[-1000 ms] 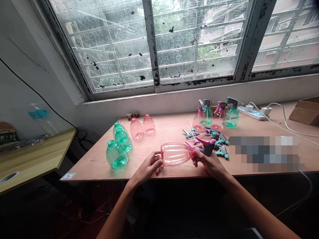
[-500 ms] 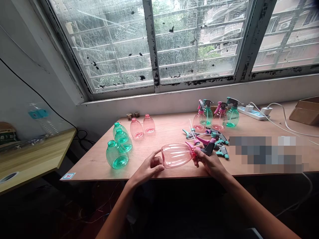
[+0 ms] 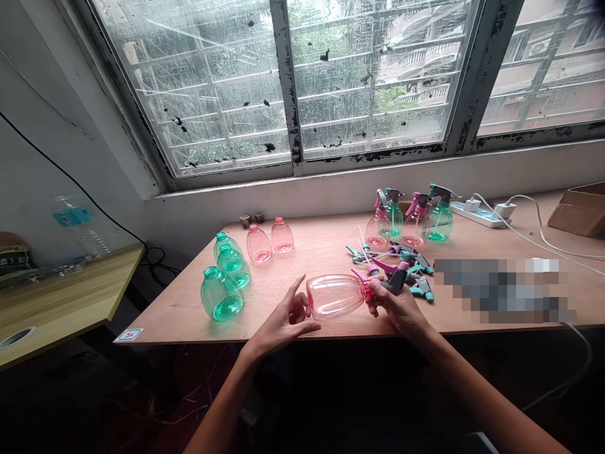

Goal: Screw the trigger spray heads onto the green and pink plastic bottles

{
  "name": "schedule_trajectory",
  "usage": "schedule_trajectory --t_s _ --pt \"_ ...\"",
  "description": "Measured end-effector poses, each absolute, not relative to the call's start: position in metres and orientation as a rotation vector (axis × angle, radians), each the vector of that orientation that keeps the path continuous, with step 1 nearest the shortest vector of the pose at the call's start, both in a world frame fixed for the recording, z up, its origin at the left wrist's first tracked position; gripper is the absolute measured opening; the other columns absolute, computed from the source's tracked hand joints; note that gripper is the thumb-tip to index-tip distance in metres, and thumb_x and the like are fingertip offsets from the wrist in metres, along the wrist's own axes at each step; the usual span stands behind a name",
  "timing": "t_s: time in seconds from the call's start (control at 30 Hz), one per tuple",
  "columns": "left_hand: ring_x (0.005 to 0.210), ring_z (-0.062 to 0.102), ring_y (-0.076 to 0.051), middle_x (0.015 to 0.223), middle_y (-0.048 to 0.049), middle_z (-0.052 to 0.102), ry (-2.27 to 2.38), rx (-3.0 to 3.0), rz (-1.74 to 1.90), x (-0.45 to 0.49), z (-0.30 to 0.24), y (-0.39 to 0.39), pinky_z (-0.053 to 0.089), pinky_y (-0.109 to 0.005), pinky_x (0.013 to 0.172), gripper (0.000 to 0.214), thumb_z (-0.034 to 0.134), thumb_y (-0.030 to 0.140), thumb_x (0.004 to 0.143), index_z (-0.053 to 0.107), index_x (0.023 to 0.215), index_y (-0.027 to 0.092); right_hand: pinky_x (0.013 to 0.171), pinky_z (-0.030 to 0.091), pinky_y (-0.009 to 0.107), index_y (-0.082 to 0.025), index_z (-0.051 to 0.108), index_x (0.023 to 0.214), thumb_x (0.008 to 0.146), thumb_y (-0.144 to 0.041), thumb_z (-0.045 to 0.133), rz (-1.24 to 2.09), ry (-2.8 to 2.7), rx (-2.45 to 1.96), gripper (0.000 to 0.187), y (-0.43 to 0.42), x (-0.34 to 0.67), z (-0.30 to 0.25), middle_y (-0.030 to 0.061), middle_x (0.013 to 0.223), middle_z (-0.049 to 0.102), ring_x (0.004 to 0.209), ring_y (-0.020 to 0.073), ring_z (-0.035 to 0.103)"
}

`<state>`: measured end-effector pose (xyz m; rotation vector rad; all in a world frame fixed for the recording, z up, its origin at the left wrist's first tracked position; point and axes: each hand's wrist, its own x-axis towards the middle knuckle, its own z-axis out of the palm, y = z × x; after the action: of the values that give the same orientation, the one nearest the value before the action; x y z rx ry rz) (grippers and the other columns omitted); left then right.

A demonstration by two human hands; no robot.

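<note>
A clear pink spray bottle (image 3: 336,296) lies sideways in the air over the table's front part, its base toward the left. My right hand (image 3: 394,309) grips it at the neck, where a pink and black trigger sprayer (image 3: 393,280) meets the bottle. At the base is my left hand (image 3: 288,318), thumb and index finger spread apart and the other fingers curled close to the plastic; whether they touch it is hard to see. Loose trigger sprayers (image 3: 422,289) in teal, grey and pink lie in a pile just beyond my right hand.
Green bottles without tops (image 3: 222,296) and two pink ones (image 3: 259,244) stand on the table's left. Several bottles with sprayers (image 3: 440,217) stand at the back right, near a white power strip (image 3: 479,214) with cables. A cardboard box (image 3: 579,211) sits far right.
The fingers of my left hand have opened from around the bottle's base, the index finger and thumb now stretched out. My right hand and the bottle stay nearly in place.
</note>
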<state>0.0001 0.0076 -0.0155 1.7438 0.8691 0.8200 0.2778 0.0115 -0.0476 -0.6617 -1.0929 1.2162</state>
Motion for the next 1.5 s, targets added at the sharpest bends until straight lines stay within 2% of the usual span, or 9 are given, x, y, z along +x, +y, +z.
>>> schedule_trajectory --t_s 0.2,0.33,0.47,0.53,0.7,0.87,1.03,1.27,1.5 --pt "0.084 0.055 -0.017 0.095 -0.0026 0.056 0.866 1.835 0.784 -0.001 -0.013 0.012 0.048 -0.032 0.080 0.064 0.074 0.041 0.084 0.049 0.141 0.024 0.043 0.047 0.025 -0.019 0.065 0.082 0.084 -0.037 0.077 1.213 -1.116 -0.636 0.022 0.011 0.278 -0.046 -0.0010 0.063 0.063 0.048 0.0137 0.058" --pt "0.079 0.052 -0.013 0.103 -0.0020 0.054 0.907 1.862 0.837 0.000 -0.016 0.011 0.047 -0.028 0.072 0.082 0.076 0.034 0.084 0.030 0.153 0.034 0.043 0.046 0.025 -0.018 0.065 0.077 0.084 -0.038 0.076 1.222 -1.108 -0.656 0.024 0.012 0.278 -0.046 0.0003 0.065 0.063 0.049 0.0128 0.057" --pt "0.076 0.052 -0.012 0.105 -0.0016 0.053 0.903 1.852 0.850 0.001 -0.017 0.011 0.046 -0.026 0.070 0.090 0.077 0.031 0.083 0.023 0.155 0.036 0.042 0.044 0.025 -0.017 0.065 0.079 0.084 -0.039 0.077 1.226 -1.099 -0.678 0.025 0.013 0.279 -0.047 0.0008 0.064 0.063 0.048 0.0127 0.056" --pt "0.076 0.051 -0.012 0.103 -0.0015 0.054 0.914 1.851 0.823 0.001 -0.015 0.011 0.045 -0.026 0.068 0.091 0.078 0.032 0.081 0.025 0.155 0.032 0.043 0.045 0.025 -0.018 0.065 0.082 0.083 -0.039 0.077 1.227 -1.101 -0.673 0.025 0.013 0.279 -0.048 0.0000 0.064 0.063 0.048 0.0132 0.056" --pt "0.075 0.049 -0.013 0.094 -0.0009 0.058 0.932 1.906 0.731 0.001 -0.007 0.011 0.042 -0.025 0.067 0.062 0.072 0.041 0.085 0.050 0.140 0.022 0.043 0.046 0.026 -0.019 0.065 0.080 0.084 -0.038 0.076 1.223 -1.141 -0.648 0.023 0.012 0.279 -0.048 -0.0008 0.064 0.062 0.049 0.0136 0.057" --pt "0.074 0.051 -0.010 0.104 -0.0003 0.053 0.922 1.882 0.860 0.002 -0.014 0.011 0.045 -0.026 0.067 0.087 0.077 0.028 0.081 0.029 0.153 0.037 0.044 0.046 0.027 -0.019 0.066 0.075 0.083 -0.040 0.077 1.197 -1.139 -0.683 0.025 0.013 0.278 -0.047 0.0007 0.065 0.063 0.051 0.0147 0.056" --pt "0.078 0.056 -0.012 0.110 -0.0025 0.053 0.880 1.829 0.877 0.002 -0.020 0.012 0.049 -0.029 0.073 0.096 0.080 0.028 0.078 0.022 0.155 0.036 0.043 0.043 0.027 -0.019 0.065 0.076 0.083 -0.041 0.077 1.203 -1.096 -0.692 0.026 0.011 0.278 -0.045 0.0005 0.063 0.064 0.048 0.0142 0.056" --pt "0.086 0.057 -0.017 0.103 -0.0053 0.062 0.872 1.857 0.752 0.002 -0.012 0.012 0.047 -0.030 0.076 0.053 0.072 0.040 0.086 0.055 0.132 0.020 0.043 0.045 0.027 -0.019 0.065 0.082 0.083 -0.039 0.077 1.186 -1.136 -0.669 0.024 0.010 0.279 -0.045 -0.0017 0.063 0.062 0.047 0.0139 0.057" --pt "0.084 0.057 -0.013 0.125 -0.0082 0.053 0.888 1.829 0.844 -0.002 -0.014 0.012 0.049 -0.032 0.083 0.074 0.075 0.036 0.085 0.036 0.149 0.032 0.044 0.046 0.028 -0.019 0.065 0.080 0.082 -0.041 0.077 1.163 -1.164 -0.687 0.025 0.011 0.279 -0.047 -0.0003 0.065 0.064 0.049 0.0150 0.058"
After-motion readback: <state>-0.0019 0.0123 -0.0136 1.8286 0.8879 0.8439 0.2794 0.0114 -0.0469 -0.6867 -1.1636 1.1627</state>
